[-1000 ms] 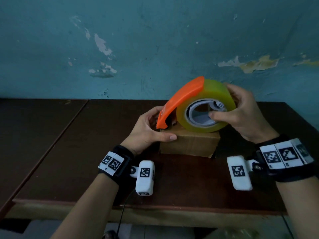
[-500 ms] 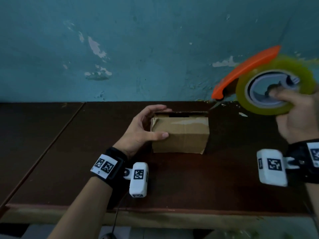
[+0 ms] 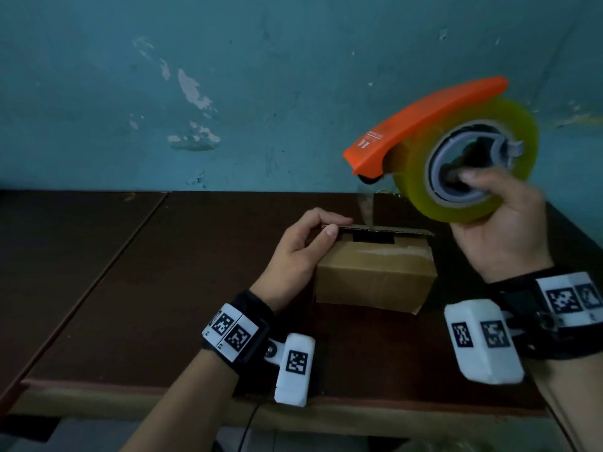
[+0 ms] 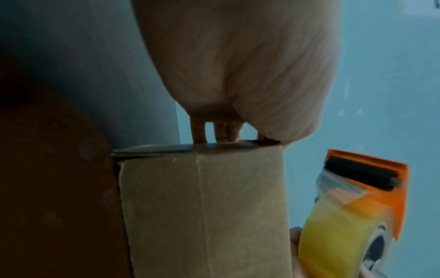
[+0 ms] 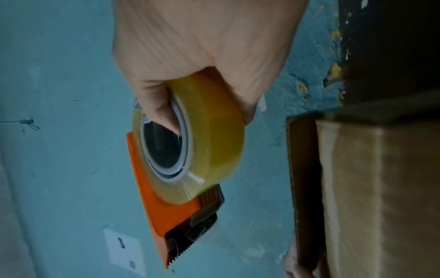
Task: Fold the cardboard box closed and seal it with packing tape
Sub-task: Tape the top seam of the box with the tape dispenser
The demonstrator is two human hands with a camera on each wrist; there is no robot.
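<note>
A small brown cardboard box (image 3: pixel 375 278) sits on the dark wooden table (image 3: pixel 163 288). Its far flap (image 3: pixel 391 230) stands slightly raised, with a dark gap under it. My left hand (image 3: pixel 329 225) pinches the flap's left end, fingers on top (image 4: pixel 221 133). Up and to the right of the box, my right hand (image 3: pixel 479 190) holds an orange tape dispenser (image 3: pixel 424 125) with a yellow roll (image 5: pixel 209 131), thumb in the core. A short strip of clear tape (image 3: pixel 365 207) rises from the flap toward the dispenser's mouth. A glossy band of tape crosses the box top (image 3: pixel 385 252).
A peeling blue wall (image 3: pixel 228 93) stands right behind the table. A seam (image 3: pixel 130 243) splits the tabletop, with a second panel to the left. The front edge (image 3: pixel 163 386) runs near my wrists. Bare wood lies left and in front of the box.
The dispenser left the box top, swung far right, and is now back nearer the box. My left hand went from gripping the box's left side to pinching the far flap.
</note>
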